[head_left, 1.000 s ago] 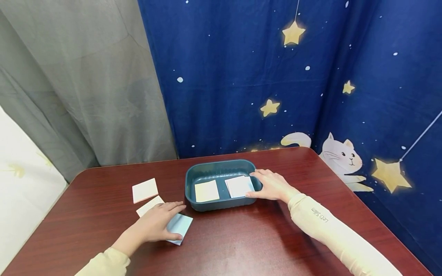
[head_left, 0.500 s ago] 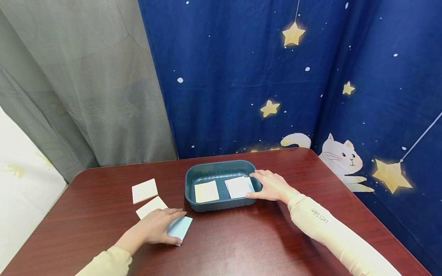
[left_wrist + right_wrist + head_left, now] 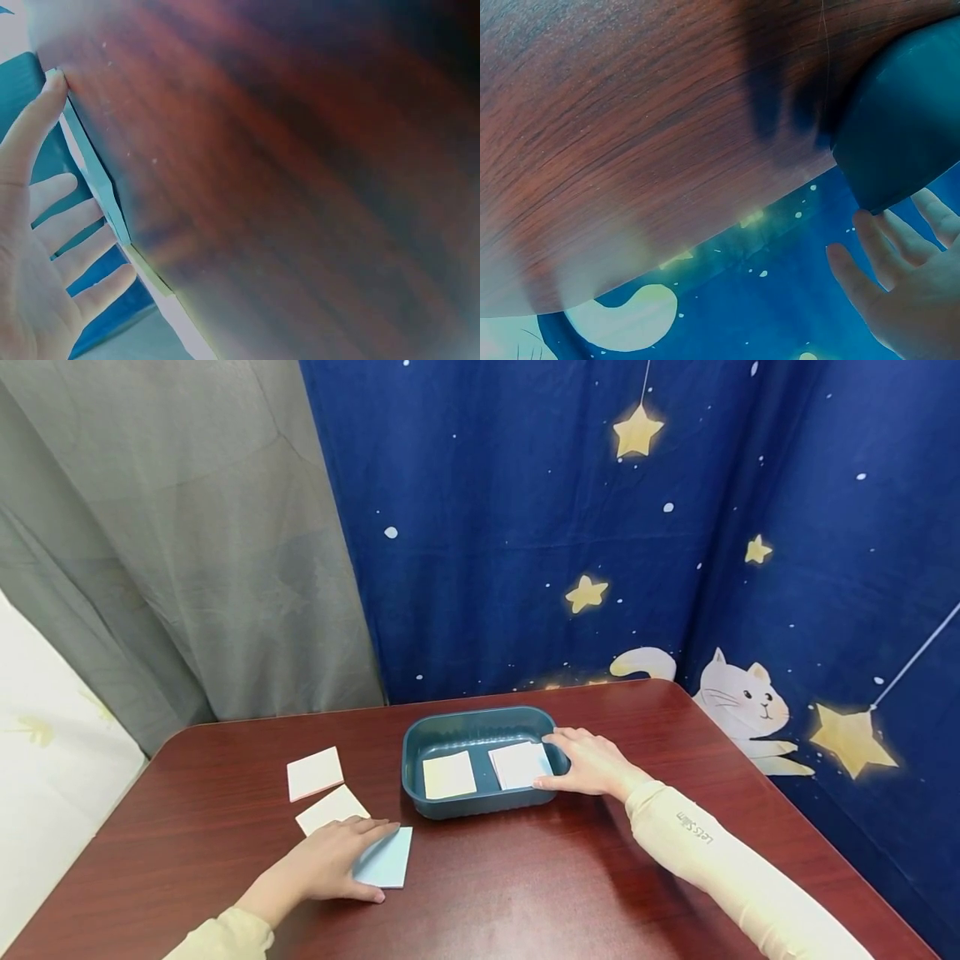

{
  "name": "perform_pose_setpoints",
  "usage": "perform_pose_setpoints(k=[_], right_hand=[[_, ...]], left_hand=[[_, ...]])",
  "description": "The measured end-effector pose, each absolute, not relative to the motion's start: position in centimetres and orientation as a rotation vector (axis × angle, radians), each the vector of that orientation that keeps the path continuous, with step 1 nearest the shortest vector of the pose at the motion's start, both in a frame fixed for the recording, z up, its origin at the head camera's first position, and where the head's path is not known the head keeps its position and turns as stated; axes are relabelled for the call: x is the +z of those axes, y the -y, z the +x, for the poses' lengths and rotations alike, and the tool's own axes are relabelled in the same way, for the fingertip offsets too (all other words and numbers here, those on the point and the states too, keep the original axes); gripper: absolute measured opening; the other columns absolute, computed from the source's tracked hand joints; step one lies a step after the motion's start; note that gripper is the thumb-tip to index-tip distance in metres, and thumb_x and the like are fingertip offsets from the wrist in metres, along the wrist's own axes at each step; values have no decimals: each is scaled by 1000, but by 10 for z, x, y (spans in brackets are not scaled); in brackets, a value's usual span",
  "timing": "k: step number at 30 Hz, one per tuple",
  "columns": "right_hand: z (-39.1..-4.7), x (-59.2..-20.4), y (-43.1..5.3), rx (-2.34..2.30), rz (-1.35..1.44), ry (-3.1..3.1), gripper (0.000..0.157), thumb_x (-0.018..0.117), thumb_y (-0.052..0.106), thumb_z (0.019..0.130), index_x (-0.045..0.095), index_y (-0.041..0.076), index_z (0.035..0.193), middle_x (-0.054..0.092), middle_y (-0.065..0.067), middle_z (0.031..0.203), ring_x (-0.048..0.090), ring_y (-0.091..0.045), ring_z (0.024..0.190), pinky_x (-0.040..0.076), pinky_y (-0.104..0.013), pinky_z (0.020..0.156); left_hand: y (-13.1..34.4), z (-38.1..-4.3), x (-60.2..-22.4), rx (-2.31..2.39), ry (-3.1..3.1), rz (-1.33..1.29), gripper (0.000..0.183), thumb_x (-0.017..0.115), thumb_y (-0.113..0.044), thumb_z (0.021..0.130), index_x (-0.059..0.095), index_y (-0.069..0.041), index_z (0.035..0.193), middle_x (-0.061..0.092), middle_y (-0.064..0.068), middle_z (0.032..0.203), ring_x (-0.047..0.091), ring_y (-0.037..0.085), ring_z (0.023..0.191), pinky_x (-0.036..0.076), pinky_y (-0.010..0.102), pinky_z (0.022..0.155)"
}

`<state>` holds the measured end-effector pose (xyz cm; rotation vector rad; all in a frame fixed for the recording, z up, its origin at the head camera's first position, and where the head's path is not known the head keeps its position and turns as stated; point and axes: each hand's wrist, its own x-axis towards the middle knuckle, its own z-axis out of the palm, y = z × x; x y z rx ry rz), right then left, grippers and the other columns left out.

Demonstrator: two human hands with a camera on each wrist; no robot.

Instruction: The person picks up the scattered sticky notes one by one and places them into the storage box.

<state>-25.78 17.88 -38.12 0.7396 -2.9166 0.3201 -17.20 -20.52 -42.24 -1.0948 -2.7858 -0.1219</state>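
Observation:
A light blue sticky note pad [image 3: 386, 860] lies at the front left, partly covered by my left hand [image 3: 326, 864], which holds it by its edges between thumb and fingers. In the left wrist view the thumb meets one end of the pad [image 3: 97, 172], with the other fingers spread behind. My right hand [image 3: 588, 764] rests on the right end of a dark teal box [image 3: 465, 810], fingers extended along the rim. Inside the box sit a pale yellow sticky note pad [image 3: 450, 775] on the left and a whitish stack of pads [image 3: 521, 765] on the right.
Two more whitish sticky note pads, one farther back [image 3: 315, 774] and one nearer [image 3: 332, 808], lie left of the box on the reddish-brown table [image 3: 510, 877]. Grey and blue curtains [image 3: 517, 527] hang behind the table's rear edge.
My left hand has shifted slightly left and turned the light blue pad so its sides sit squarer to the table's front. The right hand and the box have stayed put.

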Motion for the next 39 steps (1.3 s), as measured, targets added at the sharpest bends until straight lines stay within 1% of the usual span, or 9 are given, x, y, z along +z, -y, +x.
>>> perform_pose_setpoints(k=[4, 7, 10, 15, 22, 29, 33, 36, 39], right_hand=[[-258, -381, -179, 327, 746, 2913, 83, 55, 70, 65, 50, 12, 125, 47, -9, 125, 42, -27, 112, 35, -50, 86], [-258, -381, -179, 327, 754, 2910, 84, 54, 70, 66, 51, 11, 125, 47, -9, 125, 42, -27, 111, 35, -51, 86], [-258, -382, -180, 328, 758, 2909, 84, 54, 71, 66, 51, 12, 125, 47, -9, 125, 42, -27, 112, 35, -50, 86], [-257, -381, -180, 336, 755, 2912, 83, 54, 70, 65, 51, 12, 125, 47, -9, 125, 41, -27, 112, 34, -51, 87], [-256, -380, -181, 337, 751, 2923, 83, 54, 71, 66, 51, 13, 125, 46, -9, 126, 41, -27, 113, 34, -50, 87], [-255, -379, -181, 339, 748, 2927, 83, 53, 71, 65, 50, 13, 125, 46, -9, 126, 40, -27, 113, 34, -51, 87], [-255, -379, -181, 340, 749, 2922, 83, 54, 71, 65, 51, 13, 125, 46, -9, 126, 41, -27, 113, 34, -51, 87], [-255, -379, -181, 334, 753, 2919, 84, 53, 71, 65, 51, 12, 125, 46, -9, 126, 41, -28, 113, 34, -51, 87], [-255, -380, -181, 329, 758, 2917, 83, 53, 71, 66, 51, 12, 125, 46, -9, 126, 41, -28, 113, 35, -51, 86]], left_hand=[[205, -173, -424, -119, 2748, -1098, 76, 62, -62, 66, 53, -11, 121, 55, 0, 110, 50, 16, 92, 42, 35, 72], [205, -173, -426, -83, 2722, -1100, 74, 61, -62, 67, 53, -12, 120, 56, -1, 106, 50, 16, 89, 41, 36, 73], [203, -173, -426, -60, 2698, -1101, 72, 62, -60, 67, 54, -12, 119, 55, -1, 99, 51, 16, 84, 41, 37, 76], [199, -172, -425, -49, 2673, -1094, 70, 65, -57, 65, 55, -12, 117, 52, -1, 92, 51, 15, 77, 42, 36, 75], [197, -169, -424, -18, 2688, -1072, 69, 64, -58, 65, 56, -12, 116, 53, 0, 93, 51, 15, 76, 42, 37, 72], [196, -169, -425, 1, 2675, -1048, 69, 65, -56, 63, 56, -12, 116, 58, 1, 97, 48, 17, 85, 39, 35, 66], [197, -170, -426, 30, 2625, -1048, 70, 65, -57, 61, 57, -13, 115, 57, -1, 93, 47, 17, 85, 37, 36, 68], [197, -170, -426, 36, 2610, -1050, 69, 66, -57, 61, 57, -13, 114, 55, -1, 88, 49, 17, 81, 38, 38, 73], [196, -169, -426, 20, 2623, -1048, 69, 66, -56, 62, 57, -12, 114, 52, -2, 86, 49, 16, 76, 39, 38, 74]])
